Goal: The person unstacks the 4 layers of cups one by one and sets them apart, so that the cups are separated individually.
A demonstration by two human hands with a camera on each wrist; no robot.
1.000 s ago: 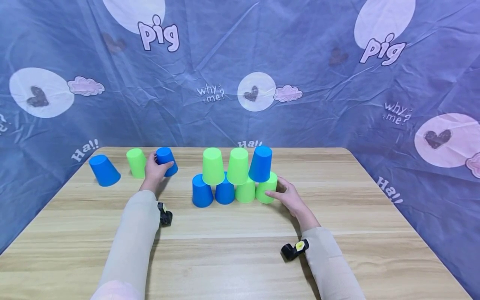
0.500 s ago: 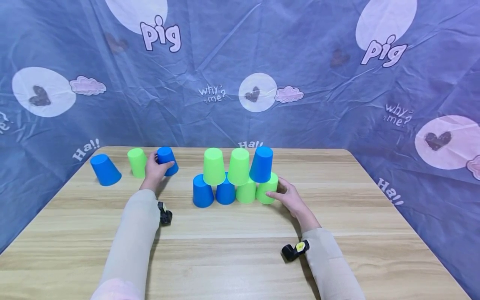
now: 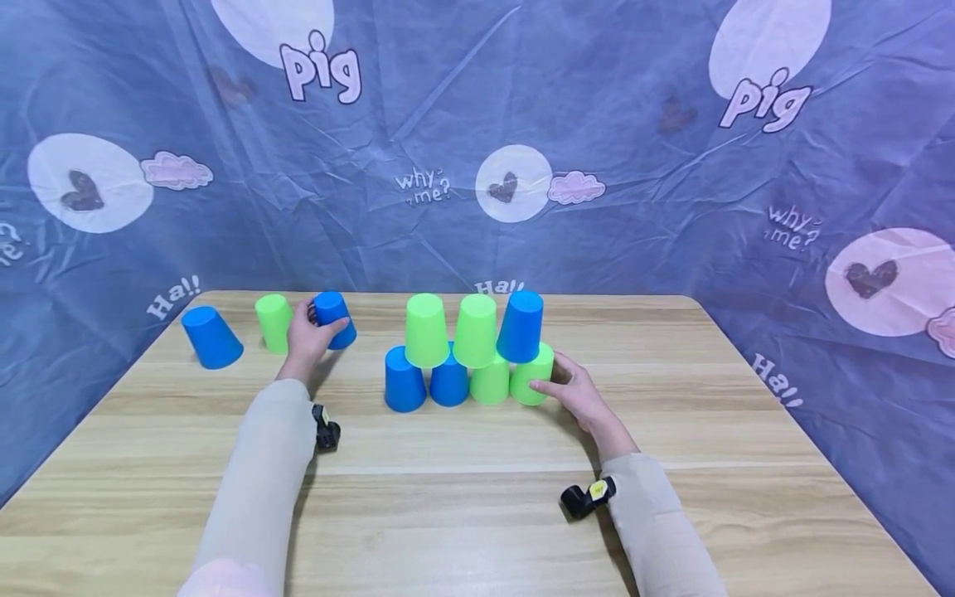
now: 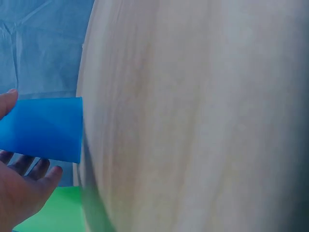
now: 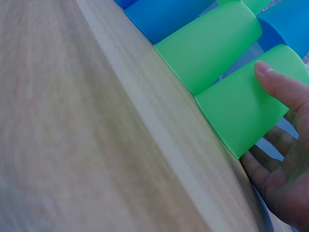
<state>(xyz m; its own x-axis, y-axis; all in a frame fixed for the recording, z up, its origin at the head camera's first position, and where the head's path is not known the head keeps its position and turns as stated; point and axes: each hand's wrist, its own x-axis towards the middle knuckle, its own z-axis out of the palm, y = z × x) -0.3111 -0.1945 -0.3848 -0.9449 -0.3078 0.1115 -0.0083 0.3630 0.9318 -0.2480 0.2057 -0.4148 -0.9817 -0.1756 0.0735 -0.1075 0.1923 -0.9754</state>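
Note:
My left hand [image 3: 306, 336] is around an upside-down blue cup [image 3: 333, 319] standing at the back left. In the left wrist view the thumb lies at one side of this blue cup [image 4: 43, 128], and the fingers [image 4: 48, 179] curve along the other. At the right end of a two-row cup stack, my right hand [image 3: 578, 394] holds the bottom green cup [image 3: 528, 383]. The right wrist view has its thumb on that green cup [image 5: 241, 104], fingers partly hidden behind. Two green cups [image 3: 425, 332] and a blue cup [image 3: 521, 326] form the upper row, above several blue and green cups.
Left of my left hand stand a green cup [image 3: 273, 323] and, farther out, a blue cup [image 3: 212, 337]. All rest on a wooden table [image 3: 448, 522] with a patterned blue cloth [image 3: 634, 249] hanging behind it. Each wrist carries a small black camera [image 3: 588, 497].
Both hands keep their places at the same cups, and the stack looks the same. The whole view has shifted very slightly.

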